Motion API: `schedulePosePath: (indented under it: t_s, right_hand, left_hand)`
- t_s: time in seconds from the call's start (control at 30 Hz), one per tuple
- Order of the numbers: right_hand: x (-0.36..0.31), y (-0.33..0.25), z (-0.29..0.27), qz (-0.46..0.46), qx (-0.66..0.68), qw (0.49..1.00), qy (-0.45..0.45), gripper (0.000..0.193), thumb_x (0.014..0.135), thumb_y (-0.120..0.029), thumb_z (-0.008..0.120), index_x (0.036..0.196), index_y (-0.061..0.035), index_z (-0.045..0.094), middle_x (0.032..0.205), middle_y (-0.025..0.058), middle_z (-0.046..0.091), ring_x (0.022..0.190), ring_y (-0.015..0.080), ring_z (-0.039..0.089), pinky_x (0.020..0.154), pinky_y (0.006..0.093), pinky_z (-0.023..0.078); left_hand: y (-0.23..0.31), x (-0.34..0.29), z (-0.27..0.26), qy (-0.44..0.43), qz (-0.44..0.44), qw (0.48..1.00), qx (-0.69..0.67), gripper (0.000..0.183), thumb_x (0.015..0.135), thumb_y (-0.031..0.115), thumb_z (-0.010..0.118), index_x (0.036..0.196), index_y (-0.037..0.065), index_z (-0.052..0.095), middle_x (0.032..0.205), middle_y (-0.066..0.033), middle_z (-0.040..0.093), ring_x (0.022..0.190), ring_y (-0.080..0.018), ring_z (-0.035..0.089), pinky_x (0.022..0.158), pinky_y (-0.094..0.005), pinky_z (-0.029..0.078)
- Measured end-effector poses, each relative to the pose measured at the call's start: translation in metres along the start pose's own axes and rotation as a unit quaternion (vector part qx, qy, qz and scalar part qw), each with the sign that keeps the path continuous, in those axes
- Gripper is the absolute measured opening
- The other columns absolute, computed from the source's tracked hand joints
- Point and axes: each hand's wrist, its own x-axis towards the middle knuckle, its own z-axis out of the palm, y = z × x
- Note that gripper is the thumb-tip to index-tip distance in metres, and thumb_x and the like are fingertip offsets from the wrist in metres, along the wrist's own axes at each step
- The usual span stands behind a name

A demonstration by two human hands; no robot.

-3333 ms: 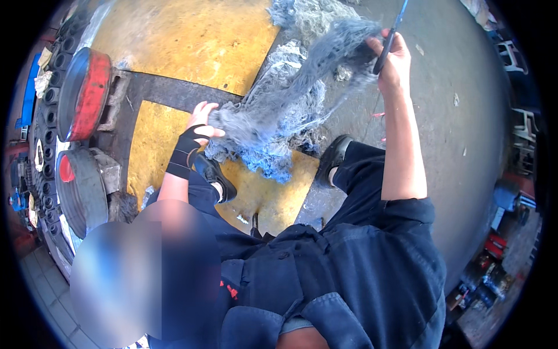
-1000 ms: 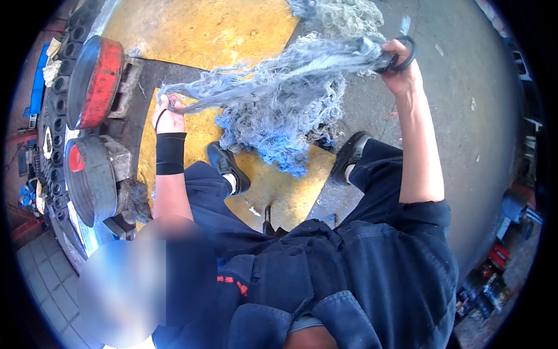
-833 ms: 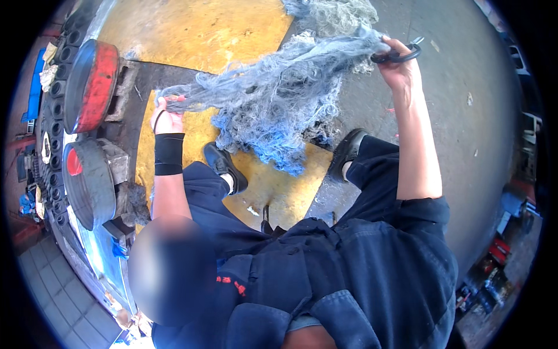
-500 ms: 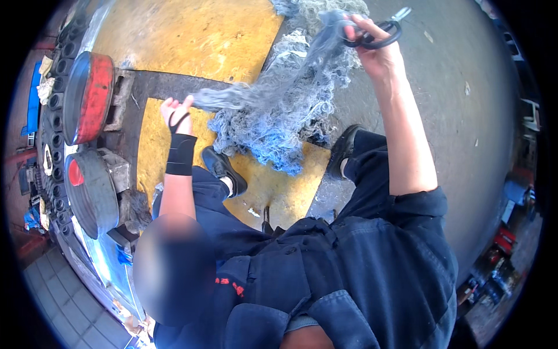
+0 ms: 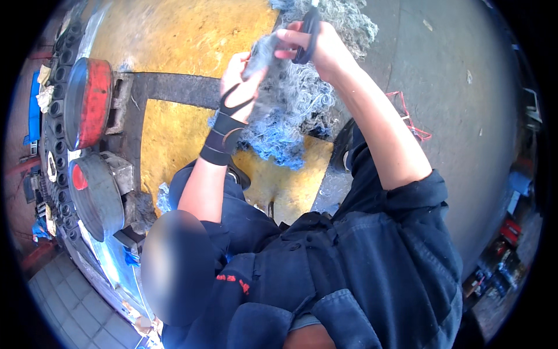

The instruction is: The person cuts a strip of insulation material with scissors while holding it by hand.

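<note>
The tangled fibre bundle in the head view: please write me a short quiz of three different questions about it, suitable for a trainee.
1. True or false: the left hand, which wears a black wrist wrap, pinches a strand of the grey-blue fibre bundle.
2. What does the right hand hold? A) black-handled scissors B) a hammer C) a brush
3. Fill in: under the bundle the floor is painted ____.

Key: 1 true; 2 A; 3 yellow.
</note>
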Motion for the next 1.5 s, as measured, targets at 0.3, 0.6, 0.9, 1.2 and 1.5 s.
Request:
schedulePosePath:
  t_s: [0.3, 0.6, 0.9, 1.2, 1.5]
  right_hand:
    - [0.004, 0.018, -0.004, 0.108, -0.39, 0.914, 0.02, 0.024, 0.067, -0.019, 0.076, 0.078, 0.0, 0.066, 0.067, 0.0099, 0.065, 0.059, 0.0182, 0.064, 0.065, 0.0317, 0.051]
    - [-0.002, 0.048, 0.045, 0.043, -0.459, 0.887, -0.032, 0.063, 0.049, -0.038, 0.089, 0.085, -0.0001, 0.054, 0.081, 0.0153, 0.062, 0.08, 0.0267, 0.062, 0.075, 0.0354, 0.048]
    - [0.018, 0.052, 0.038, 0.017, -0.462, 0.887, -0.026, 0.032, 0.075, -0.032, 0.065, 0.08, -0.0014, 0.056, 0.075, 0.0166, 0.063, 0.075, 0.0264, 0.063, 0.073, 0.0351, 0.049]
    - [0.016, 0.017, -0.04, -0.012, -0.577, 0.816, -0.035, 0.021, 0.07, -0.015, 0.061, 0.086, -0.0005, 0.059, 0.08, 0.017, 0.063, 0.075, 0.0282, 0.062, 0.073, 0.0369, 0.048]
    - [0.021, -0.023, -0.11, 0.012, -0.204, 0.942, 0.266, 0.019, 0.074, -0.009, 0.061, 0.084, 0.0075, 0.061, 0.074, 0.0118, 0.062, 0.057, 0.0144, 0.057, 0.052, 0.0246, 0.046]
  left_hand:
    - [0.014, 0.004, -0.072, 0.123, -0.07, 0.979, -0.149, 0.024, 0.087, 0.025, 0.062, 0.086, 0.002, 0.063, 0.046, 0.0037, 0.037, 0.035, -0.005, 0.031, 0.034, -0.0199, 0.024]
    - [0.031, -0.014, -0.085, -0.029, -0.011, 0.961, -0.274, 0.038, 0.093, 0.028, 0.052, 0.103, -0.009, 0.056, 0.055, -0.0031, 0.045, 0.054, -0.0136, 0.044, 0.055, -0.0285, 0.039]
    - [0.021, -0.004, -0.135, 0.006, 0.017, 0.921, -0.39, 0.023, 0.092, 0.022, 0.053, 0.09, -0.001, 0.054, 0.064, -0.0013, 0.049, 0.051, -0.0091, 0.039, 0.05, -0.0246, 0.031]
    - [0.0, -0.012, -0.202, 0.187, 0.023, 0.916, -0.354, 0.03, 0.089, 0.031, 0.06, 0.089, 0.002, 0.052, 0.064, 0.0005, 0.041, 0.041, -0.0071, 0.028, 0.04, -0.0221, 0.024]
    - [-0.022, -0.019, -0.23, 0.247, 0.006, 0.929, -0.274, 0.033, 0.094, 0.035, 0.049, 0.103, 0.004, 0.052, 0.061, 0.0003, 0.041, 0.04, -0.0071, 0.03, 0.038, -0.0221, 0.024]
